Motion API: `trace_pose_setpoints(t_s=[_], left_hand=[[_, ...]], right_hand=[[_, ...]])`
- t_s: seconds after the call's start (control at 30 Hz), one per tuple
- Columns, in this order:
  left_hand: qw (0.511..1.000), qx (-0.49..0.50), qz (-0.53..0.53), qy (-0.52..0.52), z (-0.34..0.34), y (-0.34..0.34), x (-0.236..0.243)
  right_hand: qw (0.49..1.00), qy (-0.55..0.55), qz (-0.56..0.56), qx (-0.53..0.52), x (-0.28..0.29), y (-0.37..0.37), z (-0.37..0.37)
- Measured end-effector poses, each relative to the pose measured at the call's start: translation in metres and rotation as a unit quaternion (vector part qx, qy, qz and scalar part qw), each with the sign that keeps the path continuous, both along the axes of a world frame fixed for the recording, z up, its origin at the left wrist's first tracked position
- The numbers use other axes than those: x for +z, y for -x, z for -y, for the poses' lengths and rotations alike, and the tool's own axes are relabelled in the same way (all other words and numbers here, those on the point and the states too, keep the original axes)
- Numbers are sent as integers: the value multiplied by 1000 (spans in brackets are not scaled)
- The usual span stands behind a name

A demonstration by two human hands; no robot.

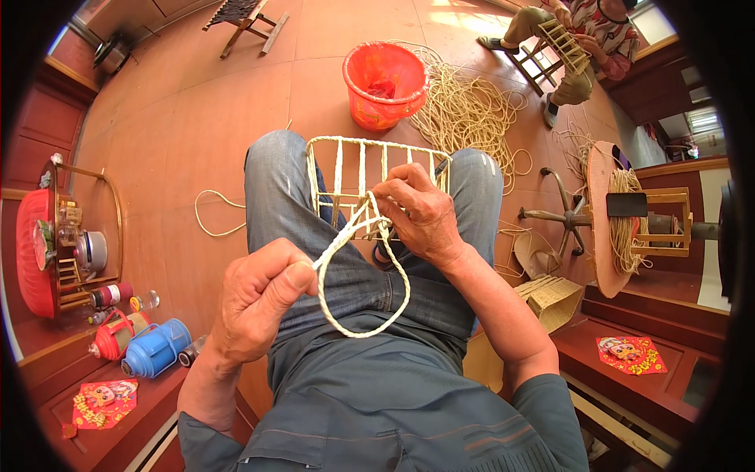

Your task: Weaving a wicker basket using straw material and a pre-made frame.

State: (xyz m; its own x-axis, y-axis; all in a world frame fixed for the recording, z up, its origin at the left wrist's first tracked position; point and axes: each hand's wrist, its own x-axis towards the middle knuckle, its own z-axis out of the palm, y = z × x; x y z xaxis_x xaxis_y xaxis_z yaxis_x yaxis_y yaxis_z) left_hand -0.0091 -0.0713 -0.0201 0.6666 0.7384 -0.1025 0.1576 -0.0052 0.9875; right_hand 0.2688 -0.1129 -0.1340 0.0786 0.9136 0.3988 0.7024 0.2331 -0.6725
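Observation:
Between my knees rests a rectangular frame (362, 144) wrapped in pale twisted cord, with several cord-covered bars across it. My left hand (267, 293) is closed in a pinch on a pale cord (340, 242), off the frame's near left side. The cord runs from that pinch up to the frame, and a loop of it (370, 333) hangs over my lap. My right hand (421, 211) is at the frame's near right part, fingers bent and pinching the cord where it meets the bars. Its fingertips are partly hidden behind the knuckles.
A red bucket (383, 110) stands on the floor ahead, beside a big heap of loose cord (464, 102). Another person (582, 39) sits at the far right with a similar frame. Blue (157, 346) and red thermos flasks stand left; a woven basket (554, 303) is right.

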Motion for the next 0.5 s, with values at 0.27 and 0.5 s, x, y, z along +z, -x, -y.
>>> trace_pose_setpoints(t_s=[0.27,0.5], left_hand=[[984,102,125,-81,-28,35,31],[936,61,346,-3,-136,135,126]], right_hand=[[999,-2,22,-28,-4,3,-2],[999,1,6,-52,-4,8,-3]])
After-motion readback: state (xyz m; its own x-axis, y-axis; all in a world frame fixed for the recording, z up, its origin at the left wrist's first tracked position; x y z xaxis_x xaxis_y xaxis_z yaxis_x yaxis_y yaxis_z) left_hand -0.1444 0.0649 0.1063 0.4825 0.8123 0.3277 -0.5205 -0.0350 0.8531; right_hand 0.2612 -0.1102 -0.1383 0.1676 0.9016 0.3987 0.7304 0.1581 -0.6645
